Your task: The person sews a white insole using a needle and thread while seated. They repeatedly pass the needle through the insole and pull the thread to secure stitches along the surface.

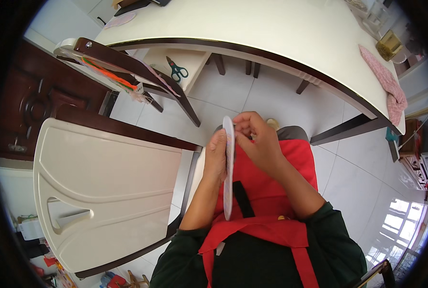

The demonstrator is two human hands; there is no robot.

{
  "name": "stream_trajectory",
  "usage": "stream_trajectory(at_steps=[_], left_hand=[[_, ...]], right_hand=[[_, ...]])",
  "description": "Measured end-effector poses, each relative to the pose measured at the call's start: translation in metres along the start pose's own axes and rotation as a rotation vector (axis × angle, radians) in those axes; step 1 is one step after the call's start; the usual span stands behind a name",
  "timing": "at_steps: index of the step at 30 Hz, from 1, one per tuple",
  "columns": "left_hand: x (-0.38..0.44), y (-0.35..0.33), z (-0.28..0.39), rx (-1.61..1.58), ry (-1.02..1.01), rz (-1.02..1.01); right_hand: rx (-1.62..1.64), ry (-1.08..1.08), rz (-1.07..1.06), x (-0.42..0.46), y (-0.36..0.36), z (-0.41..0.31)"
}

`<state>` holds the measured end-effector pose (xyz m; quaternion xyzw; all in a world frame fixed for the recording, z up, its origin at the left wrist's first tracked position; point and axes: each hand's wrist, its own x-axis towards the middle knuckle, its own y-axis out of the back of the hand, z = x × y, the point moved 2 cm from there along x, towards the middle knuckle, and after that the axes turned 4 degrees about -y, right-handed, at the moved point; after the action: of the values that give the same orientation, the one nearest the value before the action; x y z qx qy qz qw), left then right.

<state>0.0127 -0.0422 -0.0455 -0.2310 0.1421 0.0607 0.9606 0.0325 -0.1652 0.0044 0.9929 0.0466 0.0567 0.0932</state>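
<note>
My left hand (215,156) grips a pale patterned insole (229,169), which is held upright and seen almost edge-on above my lap. The thumb lies along the insole's left face; my other left fingers are hidden. My right hand (257,138) is at the upper right edge of the insole, its fingers curled and thumb tip close to the edge. Whether those fingertips pinch something thin cannot be made out. Below both hands is a red apron (275,201) with a dark strap (243,199).
A white table (235,21) curves ahead, bearing another insole (120,20), a pink cloth (385,82) and a glass cup of liquid (389,46). Green-handled scissors (178,71) lie on a lower white surface. Orange and green threads (109,73) hang from a chair; another chair back (106,194) stands left.
</note>
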Motion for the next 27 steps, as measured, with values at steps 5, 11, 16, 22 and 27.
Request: stream_trajectory(at_steps=[5,11,16,22,27], left_hand=[[0.006,0.017,-0.006,0.206,-0.148,-0.003],[0.003,0.0,0.001,0.316,-0.148,-0.065],[0.004,0.002,-0.002,0.411,-0.14,-0.098],[0.003,0.006,-0.004,0.588,-0.042,-0.038],[0.017,0.03,-0.025,0.735,-0.259,0.02]], right_hand=[[-0.338,0.28,0.13,0.001,0.018,0.001],[-0.512,0.449,0.044,0.003,0.021,0.017],[-0.517,0.388,-0.01,0.002,0.017,0.023],[0.337,0.089,0.199,-0.002,0.041,-0.011],[0.594,0.044,0.308,0.007,0.109,-0.057]])
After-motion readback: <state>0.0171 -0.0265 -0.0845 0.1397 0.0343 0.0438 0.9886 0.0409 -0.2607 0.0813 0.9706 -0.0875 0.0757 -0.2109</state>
